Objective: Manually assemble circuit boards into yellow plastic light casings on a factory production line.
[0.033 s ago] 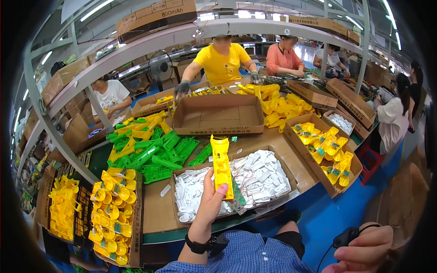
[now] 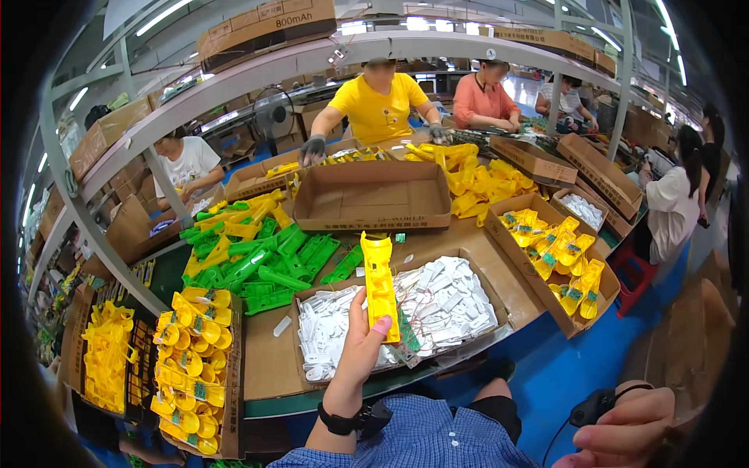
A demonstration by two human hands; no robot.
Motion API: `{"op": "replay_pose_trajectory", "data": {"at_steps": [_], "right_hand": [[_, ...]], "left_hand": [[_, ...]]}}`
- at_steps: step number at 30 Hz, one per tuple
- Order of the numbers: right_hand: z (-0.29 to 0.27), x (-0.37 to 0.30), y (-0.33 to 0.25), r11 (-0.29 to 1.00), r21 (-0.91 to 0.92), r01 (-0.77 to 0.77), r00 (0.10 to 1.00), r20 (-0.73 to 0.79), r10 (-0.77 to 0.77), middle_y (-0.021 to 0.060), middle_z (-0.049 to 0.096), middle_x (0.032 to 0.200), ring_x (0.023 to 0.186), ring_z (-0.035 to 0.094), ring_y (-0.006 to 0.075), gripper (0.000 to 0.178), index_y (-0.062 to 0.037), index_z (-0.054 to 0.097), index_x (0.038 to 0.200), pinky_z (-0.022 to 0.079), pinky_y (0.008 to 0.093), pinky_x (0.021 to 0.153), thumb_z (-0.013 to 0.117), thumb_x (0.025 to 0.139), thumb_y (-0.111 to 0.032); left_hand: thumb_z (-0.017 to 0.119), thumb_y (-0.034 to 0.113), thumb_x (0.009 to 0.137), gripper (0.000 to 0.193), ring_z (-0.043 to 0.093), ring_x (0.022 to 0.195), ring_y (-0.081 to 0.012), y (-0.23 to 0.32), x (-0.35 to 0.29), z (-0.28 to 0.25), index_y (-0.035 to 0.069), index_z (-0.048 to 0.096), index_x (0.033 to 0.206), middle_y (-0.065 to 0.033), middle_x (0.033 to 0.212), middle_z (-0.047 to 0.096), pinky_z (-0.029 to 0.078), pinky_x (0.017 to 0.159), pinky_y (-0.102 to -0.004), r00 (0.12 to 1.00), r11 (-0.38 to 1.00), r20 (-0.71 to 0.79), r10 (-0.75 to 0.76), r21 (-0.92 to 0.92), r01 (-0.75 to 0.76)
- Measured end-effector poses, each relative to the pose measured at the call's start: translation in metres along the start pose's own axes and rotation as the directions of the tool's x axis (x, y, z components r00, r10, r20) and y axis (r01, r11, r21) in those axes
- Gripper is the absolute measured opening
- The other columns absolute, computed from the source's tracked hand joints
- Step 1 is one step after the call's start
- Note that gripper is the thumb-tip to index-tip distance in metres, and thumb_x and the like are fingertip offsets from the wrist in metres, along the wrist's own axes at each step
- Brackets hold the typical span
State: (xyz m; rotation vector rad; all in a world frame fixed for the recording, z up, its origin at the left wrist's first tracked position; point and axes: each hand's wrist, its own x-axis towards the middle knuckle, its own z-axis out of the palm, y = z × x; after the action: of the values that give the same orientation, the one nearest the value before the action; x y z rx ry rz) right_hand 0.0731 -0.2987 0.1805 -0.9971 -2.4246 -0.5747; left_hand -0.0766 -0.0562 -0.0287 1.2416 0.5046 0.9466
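My left hand (image 2: 360, 343) is closed round a yellow plastic housing (image 2: 379, 285), held upright with its hollow, ribbed side showing. Beside its lower end hangs a green circuit board (image 2: 408, 334) with thin wires; whether it is joined to the housing I cannot tell. Behind and below lies an open cardboard box (image 2: 503, 300) of white plastic pieces (image 2: 445, 300). At the lower right, close to the camera, my right hand (image 2: 624, 429) has curled fingers against a small black device (image 2: 593, 407) with a cable, apparently gripping it. A black band with a similar device (image 2: 373, 419) circles my left wrist.
Green housings (image 2: 265, 269) are heaped at the left. Boxes of yellow parts stand at the lower left (image 2: 195, 366) and right (image 2: 573, 288). An open cardboard tray (image 2: 373, 196) sits ahead, before a gloved co-worker in yellow (image 2: 380, 109). A metal beam (image 2: 429, 48) crosses overhead.
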Motion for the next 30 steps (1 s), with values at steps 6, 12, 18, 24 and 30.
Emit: {"op": "replay_pose_trajectory", "data": {"at_steps": [6,12,18,24,30], "right_hand": [[0.022,-0.014,0.006,0.994,0.109,0.012,0.994,-0.111,0.000,0.0020,0.055,0.101,0.081,0.056,0.0191,0.040,-0.0171,0.052,0.111,0.046,0.0274,0.060,0.065,0.074,-0.025],[0.132,-0.035,0.074,0.901,-0.175,-0.398,0.903,0.097,0.418,0.0028,0.046,0.124,0.113,0.041,0.0236,0.049,-0.0138,0.052,0.113,0.034,0.0384,0.093,0.064,0.066,-0.014],[0.181,-0.044,0.113,0.891,-0.104,-0.441,0.847,0.279,0.452,0.0059,0.049,0.115,0.108,0.044,0.0265,0.057,-0.0110,0.051,0.112,0.035,0.0397,0.089,0.069,0.059,-0.012],[0.223,-0.035,0.098,0.779,0.249,-0.576,0.780,0.453,0.432,0.0132,0.052,0.105,0.096,0.051,0.0301,0.053,-0.0038,0.050,0.111,0.040,0.0364,0.083,0.071,0.066,-0.022],[0.236,-0.057,0.140,0.482,0.332,-0.811,0.583,0.520,0.624,0.0126,0.053,0.105,0.097,0.053,0.0242,0.047,-0.0033,0.050,0.110,0.042,0.0321,0.083,0.069,0.071,-0.022]], "left_hand": [[0.050,0.009,0.084,0.063,0.051,0.085,-0.0132,-0.004,-0.004,0.010,0.006,0.015,0.137,-0.0097,0.114,0.044,0.045,0.074,-0.0270,0.985,0.999,0.168,-0.048,-0.004,0.050],[0.049,0.029,0.086,0.062,0.053,0.076,-0.0122,-0.004,-0.010,0.019,0.009,0.020,0.137,-0.0088,0.111,0.047,0.047,0.067,-0.0247,0.836,0.965,0.523,-0.165,-0.089,0.246],[0.056,0.062,0.069,0.099,0.056,0.079,-0.0153,-0.027,-0.010,0.011,0.002,0.016,0.137,-0.0116,0.110,0.050,0.047,0.069,-0.0252,0.790,0.876,0.606,-0.095,-0.326,0.355],[0.067,0.050,0.069,0.092,0.048,0.102,-0.0173,-0.053,0.000,0.004,0.000,0.022,0.133,-0.0105,0.115,0.048,0.040,0.088,-0.0305,0.957,0.993,0.288,0.041,-0.117,-0.007],[0.048,0.030,0.088,0.042,0.054,0.092,-0.0180,-0.065,-0.001,-0.002,0.000,0.036,0.116,-0.0091,0.098,0.055,0.041,0.084,-0.0321,0.975,0.948,-0.154,0.162,-0.250,-0.197]]}}
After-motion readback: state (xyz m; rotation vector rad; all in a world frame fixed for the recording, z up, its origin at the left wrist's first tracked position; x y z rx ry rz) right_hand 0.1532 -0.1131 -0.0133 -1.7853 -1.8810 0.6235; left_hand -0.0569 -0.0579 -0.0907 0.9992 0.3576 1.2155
